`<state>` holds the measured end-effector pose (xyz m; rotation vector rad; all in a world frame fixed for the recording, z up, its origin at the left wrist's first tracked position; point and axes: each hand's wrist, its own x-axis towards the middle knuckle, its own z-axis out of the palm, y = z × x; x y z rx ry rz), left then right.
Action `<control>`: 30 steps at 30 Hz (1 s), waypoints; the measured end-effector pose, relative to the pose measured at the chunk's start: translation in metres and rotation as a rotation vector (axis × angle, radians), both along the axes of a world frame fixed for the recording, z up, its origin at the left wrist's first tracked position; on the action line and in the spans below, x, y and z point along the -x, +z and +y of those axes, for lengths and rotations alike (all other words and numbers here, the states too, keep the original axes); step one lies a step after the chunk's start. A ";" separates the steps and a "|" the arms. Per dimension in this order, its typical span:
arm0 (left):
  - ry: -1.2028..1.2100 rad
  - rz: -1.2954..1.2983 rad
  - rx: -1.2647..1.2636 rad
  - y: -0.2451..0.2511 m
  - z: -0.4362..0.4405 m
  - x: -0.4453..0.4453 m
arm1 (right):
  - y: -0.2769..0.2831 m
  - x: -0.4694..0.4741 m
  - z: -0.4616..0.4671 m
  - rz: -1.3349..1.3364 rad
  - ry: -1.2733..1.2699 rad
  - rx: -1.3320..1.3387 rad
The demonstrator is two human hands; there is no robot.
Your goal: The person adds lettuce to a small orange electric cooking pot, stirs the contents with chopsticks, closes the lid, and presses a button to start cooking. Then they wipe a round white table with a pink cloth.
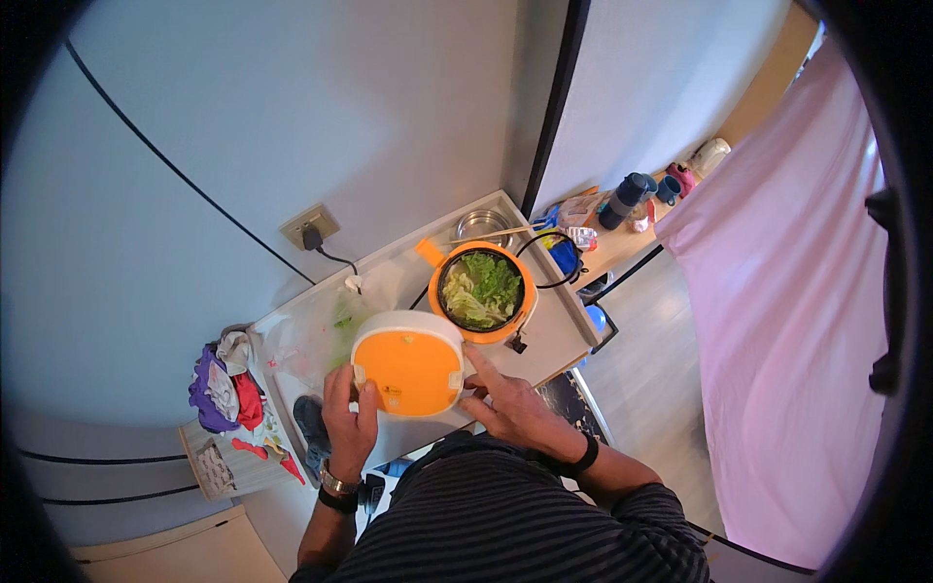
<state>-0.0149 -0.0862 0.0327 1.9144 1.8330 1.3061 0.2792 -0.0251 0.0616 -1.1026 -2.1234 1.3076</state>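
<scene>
My left hand [350, 419] grips the left side of an orange and white lidded container [408, 368], its thumb on the orange face near one white latch. My right hand [517, 415] is at the container's right edge, index finger stretched along its side and the other fingers curled by the second latch. The container is tilted above the table. Just beyond it stands an orange electric pot [435, 299] with a dark inside, holding green leafy vegetables [485, 288]. The undersides of both hands' grips are partly hidden.
Behind the pot, chopsticks [488, 236] lie across a steel bowl [477, 220]. Clear plastic bags [306, 339] spread over the white table [554, 317] at left, near a dark cloth item [312, 430]. A plug [312, 237] sits in the wall socket. A raised rim edges the table.
</scene>
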 end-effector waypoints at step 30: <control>-0.310 0.182 0.176 0.016 0.213 -0.065 | -0.033 -0.064 0.078 0.189 -0.310 0.084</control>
